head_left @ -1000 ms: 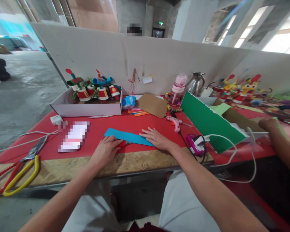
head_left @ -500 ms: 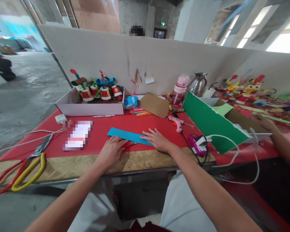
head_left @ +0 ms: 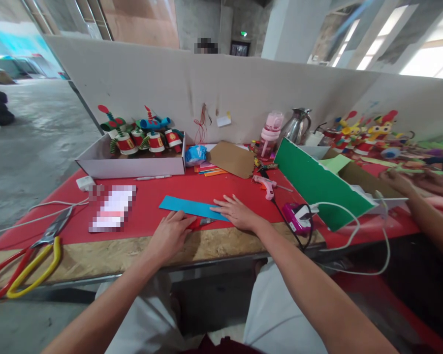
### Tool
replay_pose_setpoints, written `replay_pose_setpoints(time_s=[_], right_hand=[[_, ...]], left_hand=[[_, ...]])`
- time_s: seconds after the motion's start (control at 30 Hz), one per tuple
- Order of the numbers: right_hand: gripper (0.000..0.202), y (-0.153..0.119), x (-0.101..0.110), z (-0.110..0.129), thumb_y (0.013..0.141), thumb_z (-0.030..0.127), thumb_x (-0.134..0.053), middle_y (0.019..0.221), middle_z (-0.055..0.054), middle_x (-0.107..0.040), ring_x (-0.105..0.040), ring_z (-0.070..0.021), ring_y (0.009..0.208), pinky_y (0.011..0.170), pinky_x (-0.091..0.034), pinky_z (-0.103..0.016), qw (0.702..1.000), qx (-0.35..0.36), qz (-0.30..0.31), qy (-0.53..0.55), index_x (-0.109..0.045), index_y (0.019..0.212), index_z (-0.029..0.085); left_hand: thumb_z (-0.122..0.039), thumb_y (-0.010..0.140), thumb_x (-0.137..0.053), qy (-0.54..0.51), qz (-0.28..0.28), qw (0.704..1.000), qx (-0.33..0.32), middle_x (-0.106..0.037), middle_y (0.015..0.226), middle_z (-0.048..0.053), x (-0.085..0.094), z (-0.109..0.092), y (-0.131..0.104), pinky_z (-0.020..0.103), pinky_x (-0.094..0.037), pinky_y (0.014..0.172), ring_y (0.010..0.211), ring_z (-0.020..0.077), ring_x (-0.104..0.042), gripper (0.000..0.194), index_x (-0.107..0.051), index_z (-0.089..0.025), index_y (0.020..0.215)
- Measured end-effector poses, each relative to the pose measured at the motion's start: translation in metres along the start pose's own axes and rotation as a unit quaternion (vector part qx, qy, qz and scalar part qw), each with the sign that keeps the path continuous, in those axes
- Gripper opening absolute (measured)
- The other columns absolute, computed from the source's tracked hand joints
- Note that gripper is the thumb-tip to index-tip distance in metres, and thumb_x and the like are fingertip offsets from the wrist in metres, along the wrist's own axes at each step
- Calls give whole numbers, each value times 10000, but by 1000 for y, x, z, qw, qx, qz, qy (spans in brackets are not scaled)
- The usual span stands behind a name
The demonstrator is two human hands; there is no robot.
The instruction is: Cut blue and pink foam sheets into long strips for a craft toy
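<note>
A strip of blue paper [head_left: 186, 204] lies flat on the red table covering, slightly slanted. My left hand [head_left: 173, 231] rests at its near edge, palm down, fingertips touching the paper and thumb apart. Across the strip's right end lies my right hand [head_left: 237, 212], fingers spread and pressing flat, covering that end. Between the hands, just below the strip, a small grey object [head_left: 205, 221] shows; its kind is unclear. Large scissors [head_left: 44, 248] with one red and one yellow handle lie at the table's left front.
A white box [head_left: 147, 167] of paper-cup figures stands at the back left. A pink glue gun [head_left: 266, 186], purple power socket [head_left: 296, 219] with cables and green-sided box [head_left: 321, 184] are on the right. A co-worker's hands [head_left: 398, 182] are at the far right.
The view has shifted slightly, moving everything a little left. My hands keep nearly the same place on the blue strip. At the far right, a co-worker's second hand has come into view.
</note>
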State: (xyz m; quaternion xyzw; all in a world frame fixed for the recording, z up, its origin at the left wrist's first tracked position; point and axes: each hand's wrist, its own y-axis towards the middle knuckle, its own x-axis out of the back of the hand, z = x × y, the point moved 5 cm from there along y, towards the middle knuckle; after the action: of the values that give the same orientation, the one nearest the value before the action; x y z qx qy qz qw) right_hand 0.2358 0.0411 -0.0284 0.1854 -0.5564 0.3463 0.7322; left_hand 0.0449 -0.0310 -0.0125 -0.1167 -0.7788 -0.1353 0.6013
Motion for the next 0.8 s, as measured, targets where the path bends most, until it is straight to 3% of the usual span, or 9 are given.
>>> replay_pose_setpoints(time_s=[0.17, 0.37, 0.6, 0.8], right_hand=[[469, 6, 0, 2, 1016, 243, -325, 1580, 30, -327, -173, -278, 1489, 1195, -122, -567, 1000, -5, 9, -4, -427, 1457, 365], [455, 28, 3, 7, 1029, 279, -301, 1594, 15, -295, -185, -280, 1486, 1196, -122, -548, 1000, -7, -17, 14, -430, 1462, 339], [453, 9, 6, -19, 1041, 349, -282, 1603, 24, -271, -160, -274, 1492, 1190, -100, -577, 999, -3, -9, 45, -367, 1485, 379], [454, 6, 0, -18, 1027, 298, -343, 1592, 38, -298, -147, -289, 1493, 1194, -97, -570, 1000, -11, -1, -20, -395, 1470, 385]], left_hand=[[-143, 877, -473, 26, 6, 1000, 10, -603, 1031, 96, 3, -2, 4, 381, -443, 909, 1024, 257, -546, 339, -676, -223, 1137], [-145, 891, -455, 53, -22, 998, 38, -595, 1000, 93, 8, 17, 9, 375, -453, 869, 987, 255, -540, 388, -644, -235, 1217], [-147, 877, -465, 51, -22, 998, 28, -593, 988, 86, 2, 25, 10, 369, -457, 868, 988, 252, -536, 355, -675, -237, 1149], [-147, 870, -462, 11, -44, 999, 0, -610, 1026, 102, -4, 24, 16, 395, -463, 909, 1024, 258, -544, 368, -672, -216, 1165]])
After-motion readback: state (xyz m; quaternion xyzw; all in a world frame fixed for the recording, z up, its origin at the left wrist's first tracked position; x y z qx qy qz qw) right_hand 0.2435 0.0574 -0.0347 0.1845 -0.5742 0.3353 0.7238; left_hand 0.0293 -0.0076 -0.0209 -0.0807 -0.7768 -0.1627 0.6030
